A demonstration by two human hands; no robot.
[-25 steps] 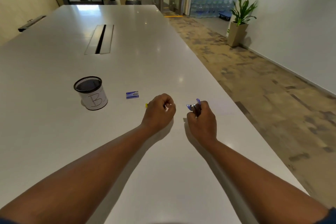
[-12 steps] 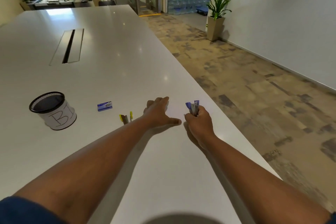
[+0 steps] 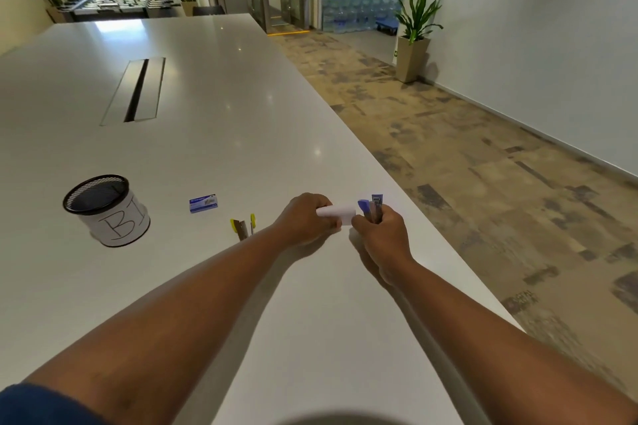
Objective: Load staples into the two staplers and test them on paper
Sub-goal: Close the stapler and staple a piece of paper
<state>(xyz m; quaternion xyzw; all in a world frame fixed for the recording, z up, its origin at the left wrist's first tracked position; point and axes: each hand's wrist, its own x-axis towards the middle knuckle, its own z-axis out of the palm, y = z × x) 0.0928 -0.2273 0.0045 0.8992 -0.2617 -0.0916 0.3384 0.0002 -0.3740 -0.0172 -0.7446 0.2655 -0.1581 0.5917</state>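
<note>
A small blue stapler [image 3: 371,209] stands upright in the right hand [image 3: 379,235], whose fingers are curled round it near the table's right edge. Just beside it, the left hand [image 3: 305,219] grips a small white piece of paper [image 3: 336,211], curled over, with its free end reaching toward the stapler. Half a second ago this hand lay flat on the table, fingers spread, with no paper visible; it has since picked the paper up, which suggests the blue stapler is about to be tested. A second small stapler, yellow and metal [image 3: 243,226], lies open on the long white table [image 3: 207,114], left of the hands. Further left sits a small blue staple box [image 3: 203,203], then a black mesh cup wrapped in white paper marked with handwritten letters [image 3: 107,210].
</note>
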